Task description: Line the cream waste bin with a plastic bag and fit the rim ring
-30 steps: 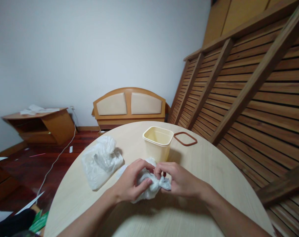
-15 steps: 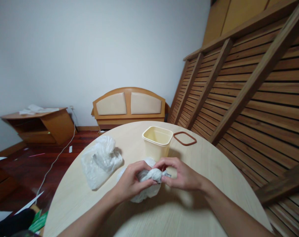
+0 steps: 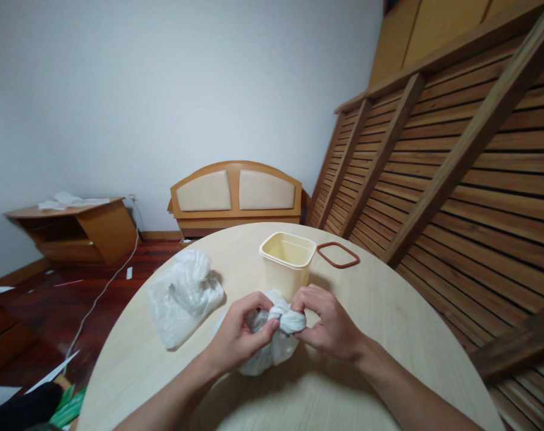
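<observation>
A white plastic bag (image 3: 272,357) lies at the near middle of the round table, its top twisted into a knot between both hands. My left hand (image 3: 249,328) pinches the left side of the knot with thumb and fingers. On the right side, my right hand (image 3: 323,320) grips the knotted plastic, fingers curled. Just behind the hands stands a pale yellow open container (image 3: 284,272). To its right lies a reddish-brown square ring (image 3: 355,260). A second crumpled white plastic bag (image 3: 182,305) rests on the left of the table.
The round light wood table (image 3: 379,371) fills the foreground. Slatted wooden panels (image 3: 500,197) lean along the right. Behind the table is a headboard (image 3: 236,215), and a low wooden cabinet (image 3: 105,230) with papers stands at the left.
The knotted part has turned between my hands, and its loose end no longer shows at the right. My right hand's fingers are curled more. The view has shifted slightly.
</observation>
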`<state>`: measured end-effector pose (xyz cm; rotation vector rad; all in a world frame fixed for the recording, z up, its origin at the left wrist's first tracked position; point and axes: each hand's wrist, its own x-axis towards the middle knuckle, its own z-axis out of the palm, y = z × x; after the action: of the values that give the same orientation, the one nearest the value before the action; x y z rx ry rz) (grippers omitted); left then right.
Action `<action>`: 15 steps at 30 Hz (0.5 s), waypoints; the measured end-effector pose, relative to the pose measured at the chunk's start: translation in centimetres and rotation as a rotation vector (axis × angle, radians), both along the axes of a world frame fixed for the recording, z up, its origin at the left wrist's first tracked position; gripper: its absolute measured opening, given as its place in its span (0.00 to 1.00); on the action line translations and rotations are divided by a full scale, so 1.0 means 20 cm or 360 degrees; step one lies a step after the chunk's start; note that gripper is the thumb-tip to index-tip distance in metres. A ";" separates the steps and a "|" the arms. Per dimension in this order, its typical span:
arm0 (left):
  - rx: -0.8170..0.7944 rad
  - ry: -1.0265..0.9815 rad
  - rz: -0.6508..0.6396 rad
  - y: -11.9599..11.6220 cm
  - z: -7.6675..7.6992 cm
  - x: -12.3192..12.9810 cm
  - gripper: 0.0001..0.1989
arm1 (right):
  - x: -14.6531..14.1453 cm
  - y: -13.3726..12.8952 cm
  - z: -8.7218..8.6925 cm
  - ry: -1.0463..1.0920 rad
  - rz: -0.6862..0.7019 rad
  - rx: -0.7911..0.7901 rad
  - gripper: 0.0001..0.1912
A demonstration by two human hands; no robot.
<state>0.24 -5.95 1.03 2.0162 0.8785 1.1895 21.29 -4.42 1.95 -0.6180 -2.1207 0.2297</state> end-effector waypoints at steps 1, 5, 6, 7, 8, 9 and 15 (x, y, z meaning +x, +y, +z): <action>-0.0046 0.0017 0.0024 0.00 0.00 0.00 0.09 | 0.00 0.00 0.00 0.0001 -0.0054 0.0046 0.11; -0.0177 -0.0019 0.0058 -0.01 -0.02 0.01 0.12 | -0.01 -0.01 -0.01 -0.0074 -0.0178 0.0113 0.12; -0.0202 -0.0046 0.0055 -0.01 -0.02 0.02 0.14 | -0.01 -0.01 -0.01 -0.0109 -0.0159 0.0091 0.09; -0.0228 -0.0079 0.0055 -0.01 -0.03 0.02 0.14 | 0.00 -0.01 -0.01 -0.0141 -0.0126 0.0063 0.07; -0.0253 -0.0123 0.0062 0.00 -0.03 0.02 0.13 | 0.00 -0.01 -0.01 -0.0166 -0.0090 0.0032 0.06; -0.0269 -0.0189 0.0081 0.01 -0.03 0.02 0.11 | 0.01 -0.01 -0.01 -0.0177 -0.0062 0.0000 0.07; -0.0175 -0.0530 0.0341 0.04 -0.02 -0.01 0.17 | 0.01 0.00 0.00 0.0217 0.0014 -0.0718 0.10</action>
<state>0.06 -5.06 0.61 1.6049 0.9815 1.5070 21.52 -4.40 1.87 -0.8261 -1.9488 0.7471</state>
